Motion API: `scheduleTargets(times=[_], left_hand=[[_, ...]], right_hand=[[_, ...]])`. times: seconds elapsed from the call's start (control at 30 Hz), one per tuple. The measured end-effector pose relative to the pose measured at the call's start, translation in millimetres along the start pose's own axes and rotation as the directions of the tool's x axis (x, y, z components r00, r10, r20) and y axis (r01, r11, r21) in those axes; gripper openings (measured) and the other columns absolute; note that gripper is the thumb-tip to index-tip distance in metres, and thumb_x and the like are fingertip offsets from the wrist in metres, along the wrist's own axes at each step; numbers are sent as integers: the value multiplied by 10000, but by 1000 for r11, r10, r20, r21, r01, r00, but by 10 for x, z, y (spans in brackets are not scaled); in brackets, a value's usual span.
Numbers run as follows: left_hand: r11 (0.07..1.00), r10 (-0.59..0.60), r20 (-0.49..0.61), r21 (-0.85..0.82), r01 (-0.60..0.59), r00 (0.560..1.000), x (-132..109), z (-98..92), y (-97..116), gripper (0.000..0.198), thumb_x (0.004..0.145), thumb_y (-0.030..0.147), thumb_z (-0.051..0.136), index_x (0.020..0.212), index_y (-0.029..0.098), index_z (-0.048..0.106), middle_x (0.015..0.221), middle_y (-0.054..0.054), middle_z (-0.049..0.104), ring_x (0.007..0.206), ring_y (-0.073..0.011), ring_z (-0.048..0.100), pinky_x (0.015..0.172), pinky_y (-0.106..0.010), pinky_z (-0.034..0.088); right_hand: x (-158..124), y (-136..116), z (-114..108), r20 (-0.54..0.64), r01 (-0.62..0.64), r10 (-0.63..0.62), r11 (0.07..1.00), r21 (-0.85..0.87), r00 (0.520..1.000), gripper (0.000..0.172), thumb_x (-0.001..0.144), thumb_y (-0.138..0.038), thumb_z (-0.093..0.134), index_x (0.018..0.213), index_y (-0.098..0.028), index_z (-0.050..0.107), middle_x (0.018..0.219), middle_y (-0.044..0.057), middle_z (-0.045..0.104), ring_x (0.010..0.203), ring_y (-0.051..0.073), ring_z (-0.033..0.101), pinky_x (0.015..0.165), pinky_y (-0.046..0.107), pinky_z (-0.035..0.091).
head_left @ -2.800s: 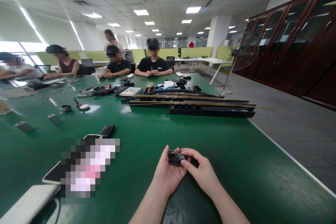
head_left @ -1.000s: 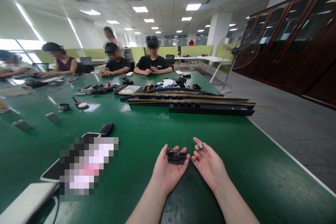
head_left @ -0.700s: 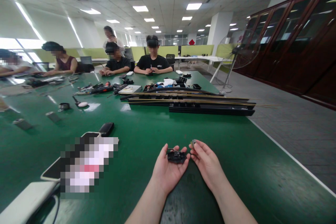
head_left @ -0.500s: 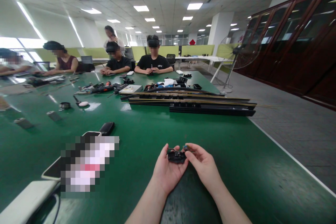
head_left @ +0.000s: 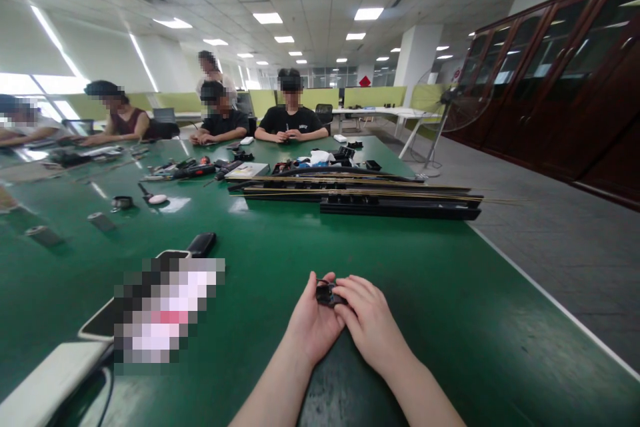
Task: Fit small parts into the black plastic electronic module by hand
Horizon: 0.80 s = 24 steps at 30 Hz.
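A: What is nearest?

B: The left hand (head_left: 315, 330), palm up, its fingers curled under a small black part (head_left: 325, 294) and the thumb against one end. The right hand (head_left: 370, 317) comes over the other end, fingers along the far side and thumb on the near side, gripping it.

A: Is anything else pinched in there?

B: I cannot tell; the fingers cover that end. The part sits just above the tabletop (head_left: 260, 280), cradled between both hands.

A: How would it handle?

B: Light and stiff, I'd judge, like moulded plastic, with hollows that look delicate. A thin wire-like strand (head_left: 321, 281) at the far edge could snag or bend. I'd hold the outer walls, support it from below and press gently.

A: And around the hands?

B: To the left, a white slab (head_left: 50, 380) with a cable (head_left: 106, 393) beside it, then a flat dark device (head_left: 103, 313) with a pale rim. Further off lie two grey cylinders (head_left: 44, 235) (head_left: 101, 221), well apart from the hands.

A: Beyond those?

B: Long black rails (head_left: 400, 211) with thin gold rods (head_left: 500, 201) lying across them, and past these a person in a black shirt (head_left: 293, 121), seated with both hands together.
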<state>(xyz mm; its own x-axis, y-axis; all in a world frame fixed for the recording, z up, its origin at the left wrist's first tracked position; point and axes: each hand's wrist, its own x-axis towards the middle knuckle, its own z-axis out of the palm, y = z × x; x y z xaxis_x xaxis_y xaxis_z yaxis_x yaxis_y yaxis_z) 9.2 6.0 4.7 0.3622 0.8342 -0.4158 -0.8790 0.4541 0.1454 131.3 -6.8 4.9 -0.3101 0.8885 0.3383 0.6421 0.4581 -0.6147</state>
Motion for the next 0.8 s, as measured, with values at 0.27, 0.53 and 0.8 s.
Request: scheduleTargets(times=[0.27,0.53,0.8], left_hand=[[999,29,-7,26,-29,1000,-3,8,-6,310,839,357,426,708,129,590,711,-45,584,644,-105,554,563,-208,432],[999,30,22,33,-30,999,-2,-3,-8,378,842,403,389,654,127,566,789,-95,595,755,-150,577,634,-249,460],[1000,29,53,6,-29,998,9,-39,-7,357,835,404,407,667,136,573,790,-74,595,820,-171,576,769,-353,458]], right_hand=[[-1,9,13,-31,-6,6,1000,0,1000,290,771,-176,513,1023,-278,614,1119,35,616,1116,256,466,957,460,312],[4,62,27,-9,-70,70,997,-25,997,255,743,-230,566,977,-296,642,1127,27,617,1113,270,475,944,474,317],[18,38,42,-34,-81,87,987,139,996,321,703,-161,576,994,-289,621,1091,38,623,1061,239,514,924,437,358]])
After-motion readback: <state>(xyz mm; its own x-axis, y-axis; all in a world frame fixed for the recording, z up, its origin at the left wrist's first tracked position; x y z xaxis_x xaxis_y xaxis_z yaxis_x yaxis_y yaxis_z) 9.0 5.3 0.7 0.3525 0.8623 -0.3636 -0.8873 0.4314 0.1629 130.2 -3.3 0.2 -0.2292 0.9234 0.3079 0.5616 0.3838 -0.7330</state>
